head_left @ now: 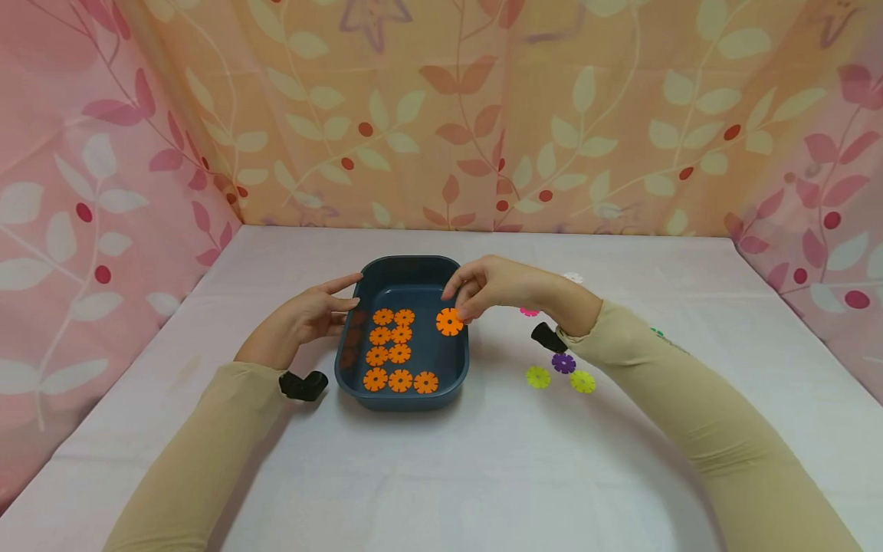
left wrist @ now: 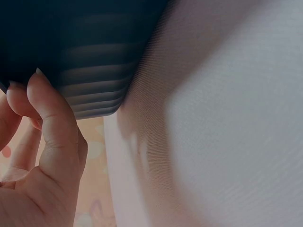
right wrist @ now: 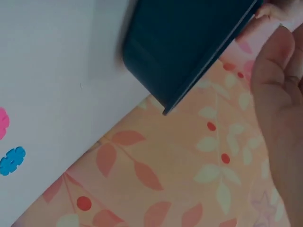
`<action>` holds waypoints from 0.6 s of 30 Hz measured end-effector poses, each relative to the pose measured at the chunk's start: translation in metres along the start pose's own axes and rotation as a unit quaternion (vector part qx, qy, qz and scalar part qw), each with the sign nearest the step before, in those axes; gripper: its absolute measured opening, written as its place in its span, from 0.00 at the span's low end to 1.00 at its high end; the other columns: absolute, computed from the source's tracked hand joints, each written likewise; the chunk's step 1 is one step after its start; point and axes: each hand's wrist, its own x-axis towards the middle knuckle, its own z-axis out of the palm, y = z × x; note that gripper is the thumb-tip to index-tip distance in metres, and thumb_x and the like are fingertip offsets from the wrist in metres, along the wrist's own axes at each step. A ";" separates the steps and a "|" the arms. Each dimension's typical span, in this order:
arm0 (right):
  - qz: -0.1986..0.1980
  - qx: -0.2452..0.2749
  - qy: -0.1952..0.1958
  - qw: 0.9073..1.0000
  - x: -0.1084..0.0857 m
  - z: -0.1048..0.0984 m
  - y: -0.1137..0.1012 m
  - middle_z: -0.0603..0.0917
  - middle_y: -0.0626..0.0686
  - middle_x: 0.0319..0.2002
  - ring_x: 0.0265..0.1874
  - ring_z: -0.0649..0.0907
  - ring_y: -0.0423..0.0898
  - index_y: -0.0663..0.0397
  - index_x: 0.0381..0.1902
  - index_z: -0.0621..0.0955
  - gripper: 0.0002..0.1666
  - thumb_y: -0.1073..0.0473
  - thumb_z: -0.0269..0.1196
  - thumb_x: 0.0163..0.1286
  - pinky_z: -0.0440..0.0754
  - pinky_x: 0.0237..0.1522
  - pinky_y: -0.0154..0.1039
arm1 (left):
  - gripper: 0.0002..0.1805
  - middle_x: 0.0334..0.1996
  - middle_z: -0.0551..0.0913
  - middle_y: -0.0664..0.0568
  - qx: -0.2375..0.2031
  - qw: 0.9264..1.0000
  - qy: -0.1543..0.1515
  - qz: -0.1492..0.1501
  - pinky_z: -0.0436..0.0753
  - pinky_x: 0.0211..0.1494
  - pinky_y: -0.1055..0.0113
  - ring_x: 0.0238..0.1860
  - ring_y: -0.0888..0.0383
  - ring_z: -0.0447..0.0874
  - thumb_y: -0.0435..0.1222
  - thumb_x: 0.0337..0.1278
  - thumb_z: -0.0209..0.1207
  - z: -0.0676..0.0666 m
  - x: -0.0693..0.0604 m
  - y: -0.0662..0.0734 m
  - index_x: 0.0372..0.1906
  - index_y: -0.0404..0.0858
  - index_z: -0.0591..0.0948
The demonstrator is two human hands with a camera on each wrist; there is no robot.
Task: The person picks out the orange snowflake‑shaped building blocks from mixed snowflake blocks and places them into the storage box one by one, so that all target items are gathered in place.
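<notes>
A dark blue rectangular tray stands on the white-covered table. Several orange notched plastic discs lie inside it, two columns of them above a bottom row. My left hand touches the tray's left side and rim with thumb and fingers; the left wrist view shows that hand against the outer wall. Over the tray's right side, my right hand pinches one orange notched disc between thumb and finger. In the right wrist view the right hand is partly cut off, and that disc is hidden.
Right of the tray lie yellow-green discs, a purple disc, a pink disc and a white disc, some partly behind the right arm. A blue disc shows in the right wrist view. Patterned cloth encloses the table.
</notes>
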 end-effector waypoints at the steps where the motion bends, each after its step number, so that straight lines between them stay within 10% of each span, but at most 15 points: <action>1: -0.003 0.002 -0.006 1.000 0.003 0.001 0.000 0.85 0.56 0.33 0.36 0.84 0.51 0.65 0.52 0.78 0.18 0.68 0.66 0.64 0.79 0.51 0.50 | 0.36 0.48 0.73 0.50 0.000 1.000 -0.001 0.000 0.81 0.41 0.66 0.38 0.57 0.77 0.30 0.71 0.50 0.000 0.000 0.000 0.78 0.52 0.53; 18: 0.004 -0.101 -0.159 0.982 0.063 0.014 -0.001 0.83 0.52 0.27 0.31 0.83 0.47 0.71 0.56 0.74 0.21 0.73 0.62 0.65 0.82 0.46 0.43 | 0.36 0.53 0.70 0.48 0.003 1.000 -0.004 -0.003 0.81 0.42 0.66 0.38 0.57 0.78 0.30 0.72 0.49 0.001 -0.001 0.001 0.78 0.52 0.52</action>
